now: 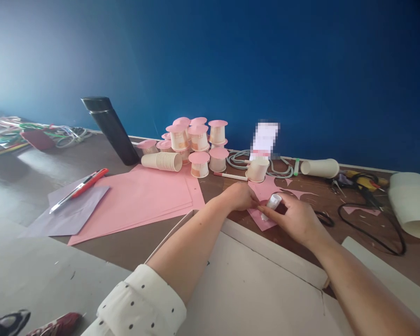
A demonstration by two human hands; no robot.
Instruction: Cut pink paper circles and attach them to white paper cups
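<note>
My right hand (296,219) holds a small white glue stick (273,201) between thumb and fingers, tilted over a cut piece of pink paper (264,186). Close by on its left, my left hand (243,196) has its fingers bent together at the paper, the tips near my right thumb. Whatever it pinches is hidden. Just behind my hands stands an upturned paper cup (258,171). A red-and-white marker (231,176) lies left of that cup. Farther left, several cups with pink paper discs (199,163) are grouped and partly stacked.
Large pink sheets (147,196) lie at left, beside a red utility knife (80,189) on lilac paper (91,210). Behind them are nested cups (161,161) and a leaning black flask (110,130). A black cable (371,226) and scraps lie right. A cardboard box (259,275) is in front.
</note>
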